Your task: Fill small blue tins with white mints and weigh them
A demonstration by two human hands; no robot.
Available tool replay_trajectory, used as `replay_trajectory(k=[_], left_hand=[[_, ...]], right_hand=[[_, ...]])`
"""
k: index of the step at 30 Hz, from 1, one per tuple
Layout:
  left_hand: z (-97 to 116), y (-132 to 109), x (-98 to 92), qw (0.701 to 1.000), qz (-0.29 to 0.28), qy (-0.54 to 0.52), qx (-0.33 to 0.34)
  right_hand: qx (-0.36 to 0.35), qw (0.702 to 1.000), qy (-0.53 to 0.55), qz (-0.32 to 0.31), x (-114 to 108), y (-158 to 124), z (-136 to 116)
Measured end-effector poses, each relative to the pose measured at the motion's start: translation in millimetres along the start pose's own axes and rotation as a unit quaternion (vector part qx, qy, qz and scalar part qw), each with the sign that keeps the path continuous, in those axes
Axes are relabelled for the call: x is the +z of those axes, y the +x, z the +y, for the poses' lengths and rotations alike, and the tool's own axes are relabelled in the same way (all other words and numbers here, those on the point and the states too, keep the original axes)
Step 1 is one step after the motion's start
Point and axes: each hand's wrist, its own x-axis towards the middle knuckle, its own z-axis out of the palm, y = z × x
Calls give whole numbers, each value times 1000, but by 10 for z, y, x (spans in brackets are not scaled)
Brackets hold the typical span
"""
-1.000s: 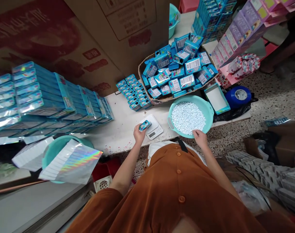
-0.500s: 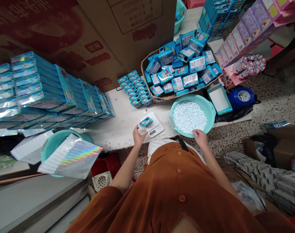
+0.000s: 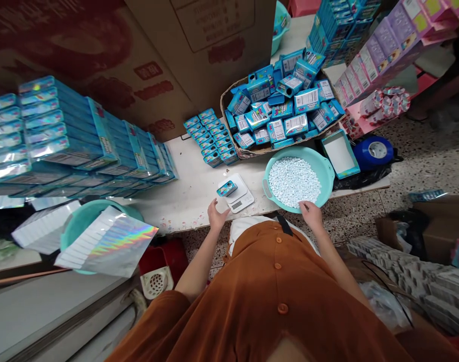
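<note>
A small blue printed tin or box [image 3: 227, 188] lies on a white digital scale [image 3: 242, 193]. Just in front of the scale is my left hand [image 3: 217, 216], thumb and fingers spread, with nothing in it. To the right stands a turquoise basin [image 3: 328, 176] holding many small pale blue and white candies [image 3: 293, 181]. At the basin's near rim, my right hand [image 3: 311, 216] has its fingertips pinched together; whatever is between them, if anything, is hidden.
A carton [image 3: 224, 108] heaped with blue boxes stands behind the basin, beside rows of small blue boxes [image 3: 210, 138]. Tall stacks of blue packs [image 3: 63, 136] fill the left. A shallow blue tray [image 3: 340, 153] and blue tape roll [image 3: 376, 151] lie at right.
My left hand has drawn slightly back from the small blue box, its fingers now lower. My right hand stays at the basin's near rim with its fingertips together.
</note>
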Motion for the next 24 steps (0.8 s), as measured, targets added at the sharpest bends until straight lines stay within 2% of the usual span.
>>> replay_trajectory(k=[6,9,12,16,18,21,24], left_hand=[[243,272,6,998,36,-4,54],[457,468,29,998,39,-23,44],[809,547,-50,996,24,-60,61],[1510,407,-288,974,48,-113,191],[1860,306,-343,958,49,-130,253],[2208,225,-223,938,6,-121,325],[2310,227,22,928,-61,-83,359]], right_hand=[[-13,1000,4,14,40,1,45],[-11,1000,1,14,50,1,46],[-8,1000,5,17,54,-3,34],[-7,1000,15,21,57,-9,12],[-9,999,22,28,59,-9,3],[-6,999,26,37,63,-9,-2],[0,999,36,34,58,-20,-6]])
